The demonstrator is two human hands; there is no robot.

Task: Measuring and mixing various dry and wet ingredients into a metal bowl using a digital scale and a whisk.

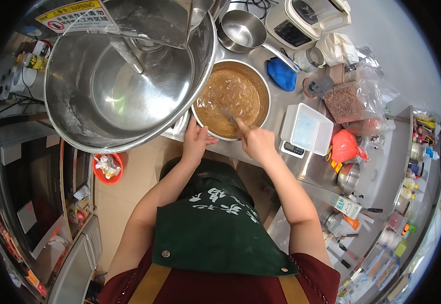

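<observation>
A round steel bowl (266,87) stands on the metal counter, filled with a glossy brown, batter-like mixture (240,96). My left hand (196,143) holds the bowl's near-left side, thumb and fingers against its wall. Closed round the handle of a stirring utensil (229,114) is my right hand (257,143), at the bowl's near-right rim. The utensil's lower end is sunk in the mixture and blurred, so its kind cannot be made out.
A large mixer bowl (129,101) crowds the left, close against the steel bowl. Behind stands a saucepan (241,31) beside a blue cloth (281,74). To the right, a white tub (306,127) rests on a scale (292,149), near a red bag (348,146).
</observation>
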